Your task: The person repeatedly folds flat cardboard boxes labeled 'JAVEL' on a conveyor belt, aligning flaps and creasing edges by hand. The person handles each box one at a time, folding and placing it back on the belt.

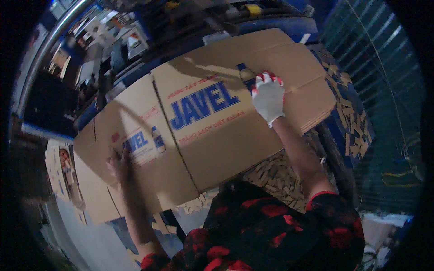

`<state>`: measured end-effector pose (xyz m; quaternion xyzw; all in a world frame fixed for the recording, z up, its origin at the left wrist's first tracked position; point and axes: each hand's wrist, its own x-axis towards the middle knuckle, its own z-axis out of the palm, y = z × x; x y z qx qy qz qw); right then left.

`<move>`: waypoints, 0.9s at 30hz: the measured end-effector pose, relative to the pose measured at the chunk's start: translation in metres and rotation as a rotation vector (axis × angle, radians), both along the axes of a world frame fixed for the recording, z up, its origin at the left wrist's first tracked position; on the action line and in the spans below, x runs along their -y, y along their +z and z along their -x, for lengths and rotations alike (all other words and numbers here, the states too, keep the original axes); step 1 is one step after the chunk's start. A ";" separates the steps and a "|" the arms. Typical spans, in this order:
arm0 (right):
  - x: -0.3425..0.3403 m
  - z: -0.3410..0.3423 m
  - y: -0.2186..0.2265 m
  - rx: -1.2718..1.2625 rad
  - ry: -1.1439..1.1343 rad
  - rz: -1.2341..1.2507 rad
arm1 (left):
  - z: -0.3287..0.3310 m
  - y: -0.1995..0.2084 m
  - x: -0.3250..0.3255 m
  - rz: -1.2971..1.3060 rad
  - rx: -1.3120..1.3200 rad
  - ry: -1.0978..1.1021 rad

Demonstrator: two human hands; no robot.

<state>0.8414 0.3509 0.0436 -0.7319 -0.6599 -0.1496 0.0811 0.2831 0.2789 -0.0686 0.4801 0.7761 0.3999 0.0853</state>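
A large flat cardboard box blank point(217, 153) lies slantwise in front of me, printed in blue and red with bottle pictures. Dark slots and creases divide it into panels. My right hand point(268, 97), in a white glove with red fingertips, rests on top of its right part, fingers stretched forward and slightly apart. On the left panel lies my bare left hand point(119, 166), partly in shadow, its fingers spread over the board. Neither hand is closed round anything. At the right end the edges look layered, so more than one sheet may be stacked there.
Dark machinery with a blue beam point(275, 28) runs behind the cardboard. Small cardboard offcuts point(275, 180) heap below its near edge, and more scraps point(355, 124) lie at the right. A green corrugated wall point(384, 90) stands on the right. A metal pipe point(49, 43) curves at the far left.
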 end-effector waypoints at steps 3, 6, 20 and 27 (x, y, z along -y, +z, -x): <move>0.001 -0.016 -0.005 0.059 0.050 0.044 | -0.057 0.057 -0.009 0.408 -0.200 0.087; -0.022 -0.036 -0.015 -0.169 0.081 -0.100 | -0.056 0.055 -0.004 0.338 -0.234 0.078; -0.029 -0.018 -0.020 0.021 0.124 -0.207 | -0.081 0.070 -0.010 0.414 -0.314 0.168; 0.098 -0.034 0.010 -0.099 0.572 0.020 | -0.089 0.092 0.122 0.226 -0.469 -0.670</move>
